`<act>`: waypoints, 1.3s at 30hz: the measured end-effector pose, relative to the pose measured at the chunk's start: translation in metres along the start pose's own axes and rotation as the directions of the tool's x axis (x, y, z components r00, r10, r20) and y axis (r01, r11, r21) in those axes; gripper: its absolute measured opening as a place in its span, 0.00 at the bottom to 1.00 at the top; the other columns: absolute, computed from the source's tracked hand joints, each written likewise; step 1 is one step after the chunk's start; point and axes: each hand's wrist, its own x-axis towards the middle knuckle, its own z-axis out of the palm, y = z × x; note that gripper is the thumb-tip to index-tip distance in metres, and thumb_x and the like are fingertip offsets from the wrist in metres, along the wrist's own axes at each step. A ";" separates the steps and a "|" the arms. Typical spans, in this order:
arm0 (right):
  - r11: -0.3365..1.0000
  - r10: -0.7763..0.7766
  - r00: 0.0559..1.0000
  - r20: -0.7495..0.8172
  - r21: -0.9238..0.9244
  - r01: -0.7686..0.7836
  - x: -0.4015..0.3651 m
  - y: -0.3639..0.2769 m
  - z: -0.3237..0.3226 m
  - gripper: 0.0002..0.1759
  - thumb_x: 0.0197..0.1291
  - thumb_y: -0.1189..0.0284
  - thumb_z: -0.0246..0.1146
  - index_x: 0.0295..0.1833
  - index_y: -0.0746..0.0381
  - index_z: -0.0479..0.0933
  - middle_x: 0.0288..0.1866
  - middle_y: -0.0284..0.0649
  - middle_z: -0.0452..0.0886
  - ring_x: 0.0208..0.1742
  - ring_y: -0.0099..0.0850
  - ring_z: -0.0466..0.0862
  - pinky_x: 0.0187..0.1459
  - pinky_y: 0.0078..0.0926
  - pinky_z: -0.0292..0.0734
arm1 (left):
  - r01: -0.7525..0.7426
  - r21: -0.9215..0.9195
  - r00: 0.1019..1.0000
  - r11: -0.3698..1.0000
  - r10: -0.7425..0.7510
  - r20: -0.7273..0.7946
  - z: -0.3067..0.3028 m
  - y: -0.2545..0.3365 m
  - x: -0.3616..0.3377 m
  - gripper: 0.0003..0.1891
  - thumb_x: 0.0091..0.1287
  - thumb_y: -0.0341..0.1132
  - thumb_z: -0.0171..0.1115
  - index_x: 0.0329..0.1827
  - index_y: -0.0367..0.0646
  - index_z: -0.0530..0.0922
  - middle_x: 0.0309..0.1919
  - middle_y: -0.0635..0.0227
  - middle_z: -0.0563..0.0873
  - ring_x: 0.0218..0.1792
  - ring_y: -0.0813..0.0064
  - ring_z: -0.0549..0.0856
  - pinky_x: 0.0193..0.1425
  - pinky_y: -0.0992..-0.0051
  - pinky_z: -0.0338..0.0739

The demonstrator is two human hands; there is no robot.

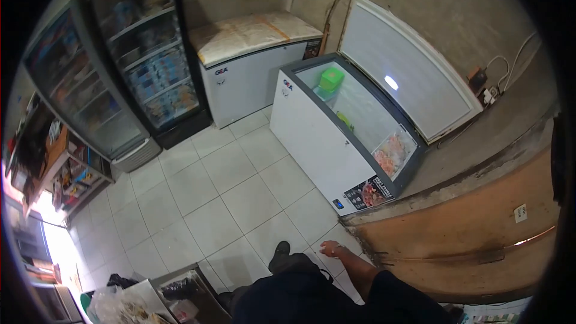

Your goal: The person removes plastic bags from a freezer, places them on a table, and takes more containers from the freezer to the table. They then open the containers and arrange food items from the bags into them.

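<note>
My right hand [331, 248] hangs low beside my body, above the tiled floor, with its fingers apart and nothing in them. My left hand is out of sight. Ahead of me stands a white chest freezer [318, 138] with its lid [408, 60] raised against the wall. Inside it, a green container [331, 78] sits at the far end, a green item [345, 121] lies near the middle, and bagged pinkish food [390, 155] fills the near end.
A closed chest freezer [258, 84] stands behind, its top covered. Two glass-door fridges [159, 78] are at the left, near a shelf [84, 171]. Plastic bags [123, 306] lie on a surface at the lower left. A wooden panel [468, 234] is at the right.
</note>
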 end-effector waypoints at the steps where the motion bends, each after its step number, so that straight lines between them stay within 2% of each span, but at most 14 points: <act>1: 0.998 0.057 0.998 -0.031 0.012 -0.056 0.005 0.010 -0.011 0.28 0.66 0.54 0.57 0.65 0.58 0.75 0.66 0.50 0.76 0.69 0.47 0.74 0.69 0.42 0.68 | -0.031 -0.033 0.999 0.999 0.030 -0.025 -0.006 0.033 0.001 0.37 0.62 0.44 0.67 0.70 0.33 0.65 0.69 0.47 0.70 0.70 0.52 0.69 0.70 0.62 0.69; 5: 0.987 0.109 0.994 -0.028 0.123 -0.105 0.016 0.015 -0.081 0.28 0.66 0.54 0.57 0.66 0.58 0.75 0.65 0.49 0.78 0.67 0.48 0.75 0.68 0.42 0.69 | -0.208 -0.237 0.975 0.949 0.221 0.028 -0.016 0.180 -0.009 0.37 0.64 0.48 0.65 0.70 0.34 0.66 0.69 0.48 0.72 0.70 0.55 0.71 0.69 0.63 0.69; 8: 0.998 -0.015 1.000 0.018 0.055 0.014 0.053 0.007 -0.113 0.26 0.66 0.57 0.59 0.65 0.59 0.75 0.63 0.49 0.79 0.65 0.49 0.77 0.68 0.42 0.70 | -0.261 -0.493 0.878 0.830 0.417 0.236 0.001 0.291 -0.033 0.36 0.66 0.50 0.64 0.70 0.34 0.67 0.69 0.49 0.73 0.69 0.57 0.72 0.69 0.65 0.69; 10: 0.977 -0.057 0.973 -0.225 0.186 0.101 0.088 0.004 -0.112 0.25 0.65 0.56 0.63 0.64 0.54 0.75 0.56 0.45 0.84 0.61 0.43 0.80 0.63 0.38 0.74 | -0.170 -0.651 0.735 0.739 0.536 0.416 0.019 0.357 -0.051 0.36 0.67 0.52 0.63 0.71 0.34 0.67 0.68 0.49 0.73 0.69 0.58 0.73 0.69 0.66 0.70; 13: 0.957 -0.062 0.968 -0.245 0.262 0.128 0.105 -0.027 -0.153 0.25 0.65 0.57 0.63 0.65 0.53 0.75 0.57 0.46 0.84 0.60 0.44 0.81 0.63 0.39 0.74 | 0.049 -0.780 0.390 0.624 0.707 0.590 0.055 0.455 -0.098 0.36 0.69 0.54 0.62 0.71 0.34 0.68 0.68 0.50 0.74 0.68 0.60 0.74 0.68 0.67 0.70; 15: 0.934 -0.046 0.973 -0.226 0.335 0.122 0.104 -0.040 -0.190 0.25 0.66 0.58 0.61 0.66 0.56 0.74 0.61 0.48 0.80 0.64 0.46 0.77 0.66 0.40 0.71 | 0.036 -0.771 0.242 0.636 0.743 0.624 0.067 0.512 -0.113 0.37 0.70 0.56 0.62 0.71 0.35 0.69 0.68 0.51 0.75 0.68 0.61 0.74 0.68 0.68 0.70; 18: 0.906 0.001 0.972 -0.234 0.412 0.098 0.109 -0.040 -0.234 0.26 0.67 0.59 0.59 0.67 0.59 0.73 0.66 0.51 0.76 0.69 0.48 0.73 0.70 0.42 0.66 | -0.317 -0.657 0.181 0.684 0.724 0.666 0.010 0.636 -0.079 0.33 0.70 0.58 0.60 0.66 0.38 0.75 0.61 0.51 0.82 0.66 0.61 0.77 0.71 0.69 0.67; 20: 0.894 0.057 0.966 -0.252 0.445 0.063 0.112 -0.025 -0.250 0.26 0.67 0.59 0.59 0.67 0.59 0.74 0.67 0.51 0.75 0.69 0.48 0.72 0.71 0.42 0.66 | -0.462 -0.605 -0.017 0.649 0.675 0.738 0.031 0.708 -0.013 0.30 0.70 0.60 0.58 0.53 0.39 0.84 0.49 0.56 0.88 0.58 0.62 0.83 0.63 0.67 0.73; 23: 0.909 0.222 0.890 -0.397 0.415 -0.042 0.119 0.004 -0.262 0.25 0.64 0.58 0.64 0.64 0.56 0.76 0.62 0.47 0.80 0.64 0.45 0.77 0.65 0.41 0.72 | -0.891 -0.329 0.017 0.313 0.748 0.664 0.040 0.840 0.056 0.32 0.66 0.66 0.57 0.45 0.41 0.86 0.48 0.54 0.87 0.54 0.53 0.84 0.60 0.57 0.77; 27: 0.807 0.419 0.778 -0.469 0.584 -0.082 0.101 0.006 -0.330 0.24 0.65 0.61 0.63 0.63 0.58 0.76 0.59 0.48 0.80 0.61 0.45 0.79 0.64 0.40 0.72 | -0.823 -0.568 -0.240 -0.002 0.908 0.345 0.041 1.045 0.112 0.29 0.69 0.55 0.62 0.62 0.39 0.78 0.58 0.49 0.82 0.60 0.51 0.80 0.65 0.60 0.74; 30: 0.701 0.521 0.738 -0.428 0.708 -0.084 0.099 0.002 -0.379 0.23 0.65 0.62 0.62 0.63 0.59 0.76 0.58 0.48 0.80 0.61 0.45 0.78 0.64 0.39 0.72 | -0.813 -0.582 -0.232 0.007 0.913 0.335 -0.009 1.190 0.077 0.29 0.71 0.54 0.60 0.64 0.39 0.75 0.59 0.46 0.81 0.64 0.50 0.78 0.67 0.62 0.72; 33: 0.624 0.565 0.713 -0.416 0.781 -0.039 0.119 0.001 -0.420 0.22 0.65 0.63 0.62 0.62 0.58 0.77 0.57 0.48 0.80 0.57 0.45 0.81 0.61 0.39 0.74 | -0.692 -0.717 -0.248 -0.079 0.960 0.133 -0.001 1.294 0.038 0.30 0.72 0.53 0.59 0.67 0.39 0.73 0.62 0.48 0.79 0.66 0.51 0.76 0.70 0.62 0.69; 35: 0.777 0.502 0.534 -0.681 0.626 0.068 0.145 0.012 -0.437 0.17 0.61 0.70 0.67 0.56 0.59 0.80 0.47 0.45 0.83 0.41 0.39 0.86 0.46 0.35 0.81 | -0.644 -0.761 -0.224 -0.078 0.970 0.090 0.037 1.345 0.008 0.30 0.72 0.53 0.59 0.68 0.39 0.72 0.64 0.48 0.78 0.67 0.51 0.75 0.72 0.62 0.67; 39: 0.737 0.576 0.429 -0.696 0.669 0.098 0.193 0.061 -0.514 0.14 0.60 0.71 0.67 0.52 0.60 0.81 0.41 0.44 0.84 0.38 0.39 0.86 0.43 0.35 0.82 | -0.706 -0.706 0.000 0.054 0.997 0.076 0.127 1.399 -0.048 0.39 0.70 0.57 0.59 0.76 0.41 0.61 0.73 0.43 0.65 0.74 0.45 0.63 0.77 0.57 0.59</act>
